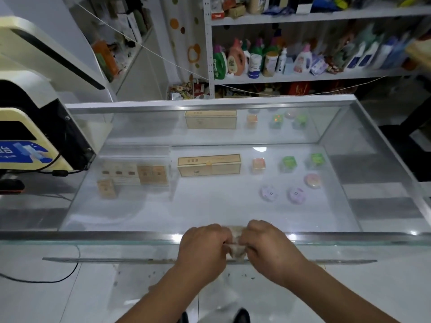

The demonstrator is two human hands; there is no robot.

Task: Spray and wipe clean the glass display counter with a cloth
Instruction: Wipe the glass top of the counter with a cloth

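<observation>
Both hands, left [203, 249] and right [271, 247], grip a small bunched cloth [236, 249] between them at the near edge of the glass surface [210, 206], fingers curled round it.

**Till machine, display goods and stocked shelves**

A cream-and-black till machine [35, 136] with a blue sticker [23, 152] stands at the left, with a black cable [63, 172] running from it. On display lie small tan packs [140, 174]. To their right are a long beige carton [209, 164], an orange cube [258, 164], two green cubes [288, 163], a pink round tin [313, 181] and two lilac round tins [268, 193]. Behind, a white metal shelf rack [303, 76] carries coloured plastic detergent bottles [219, 64].
</observation>
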